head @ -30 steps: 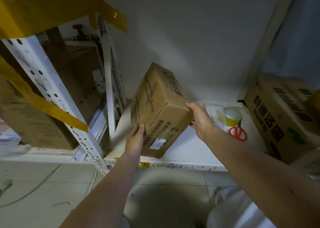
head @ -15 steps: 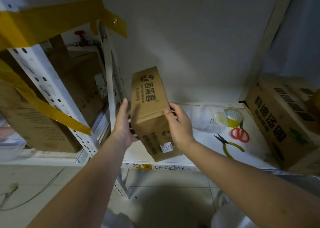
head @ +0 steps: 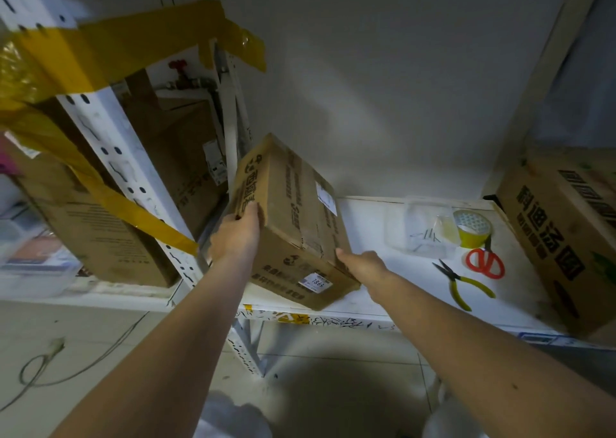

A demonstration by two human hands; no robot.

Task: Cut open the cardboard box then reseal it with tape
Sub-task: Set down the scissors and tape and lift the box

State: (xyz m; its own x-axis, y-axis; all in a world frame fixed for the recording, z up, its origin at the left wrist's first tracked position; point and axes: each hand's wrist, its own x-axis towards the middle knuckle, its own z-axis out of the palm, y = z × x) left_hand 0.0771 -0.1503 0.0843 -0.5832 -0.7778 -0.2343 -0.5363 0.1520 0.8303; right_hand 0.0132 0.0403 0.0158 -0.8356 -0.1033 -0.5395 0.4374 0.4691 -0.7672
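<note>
One cam only, on my head, wide-angle. It looks fwd and down over both my forearms at the white worktop (head: 373,299) and the wall behind, floor at the bottom edge. Close range, arm's reach. No 2nd view to overlap.

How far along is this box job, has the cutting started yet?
Nothing is cut: the cardboard box looks sealed, clear tape along its seam. Right now the left hand and right hand are positioning it, tilted, on the white shelf. Cutting and retaping remain; the scissors and tape roll lie untouched.
</note>
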